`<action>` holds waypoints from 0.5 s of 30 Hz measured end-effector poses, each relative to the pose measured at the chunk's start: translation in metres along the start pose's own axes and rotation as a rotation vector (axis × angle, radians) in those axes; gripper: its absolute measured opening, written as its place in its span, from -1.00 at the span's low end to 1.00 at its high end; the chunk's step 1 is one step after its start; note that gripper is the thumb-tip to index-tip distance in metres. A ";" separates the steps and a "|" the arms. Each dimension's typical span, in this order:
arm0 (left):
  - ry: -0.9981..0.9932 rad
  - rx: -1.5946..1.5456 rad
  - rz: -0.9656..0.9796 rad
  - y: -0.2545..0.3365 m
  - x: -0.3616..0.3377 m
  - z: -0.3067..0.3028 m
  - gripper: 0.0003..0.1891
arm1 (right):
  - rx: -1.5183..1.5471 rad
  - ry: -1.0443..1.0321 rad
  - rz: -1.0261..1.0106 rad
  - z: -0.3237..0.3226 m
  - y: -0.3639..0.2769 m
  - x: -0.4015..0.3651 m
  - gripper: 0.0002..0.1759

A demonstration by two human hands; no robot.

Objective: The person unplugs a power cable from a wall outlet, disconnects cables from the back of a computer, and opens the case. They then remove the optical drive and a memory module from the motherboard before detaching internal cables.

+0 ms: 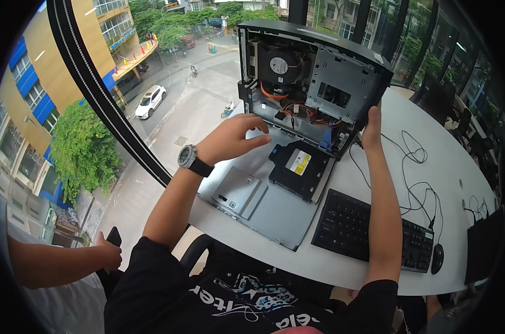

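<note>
A desktop computer case (347, 83) stands upright on the table with its open side facing me. Inside it are a round fan (278, 65), a metal drive bracket, and orange and black cables. My right hand (371, 129) grips the right side of the case. My left hand (233, 136), with a watch on its wrist, hovers in front of the lower left of the case, fingers apart and holding nothing. Below the case, a black optical drive (298, 167) with a white and yellow label lies on the grey metal side panel (280, 222).
A black keyboard (341, 225) and a mouse (437, 259) lie on the white table (430, 167), with loose cables (414, 150) behind them. Another person's hand (109, 253) holds a dark phone at lower left. Tall windows overlook a street.
</note>
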State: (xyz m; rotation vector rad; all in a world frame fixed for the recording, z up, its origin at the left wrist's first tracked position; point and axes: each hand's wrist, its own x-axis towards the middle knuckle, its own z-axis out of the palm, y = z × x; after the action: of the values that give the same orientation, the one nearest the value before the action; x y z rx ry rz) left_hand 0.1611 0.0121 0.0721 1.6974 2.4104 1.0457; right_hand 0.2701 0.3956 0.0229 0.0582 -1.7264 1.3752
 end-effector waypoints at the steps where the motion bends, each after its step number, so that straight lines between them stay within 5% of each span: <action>1: -0.043 0.073 0.042 -0.008 0.004 0.007 -0.68 | 0.014 -0.008 0.025 -0.003 0.004 -0.001 -0.05; 15: -0.144 0.106 0.222 0.008 -0.018 0.050 -0.49 | 0.354 -0.024 0.203 -0.019 0.039 -0.002 0.04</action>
State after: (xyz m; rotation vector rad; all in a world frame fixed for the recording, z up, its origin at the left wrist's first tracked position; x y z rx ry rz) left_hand 0.1943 0.0240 0.0311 2.0367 2.2663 0.7939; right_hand 0.2623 0.4247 -0.0084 0.0986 -1.5219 1.8262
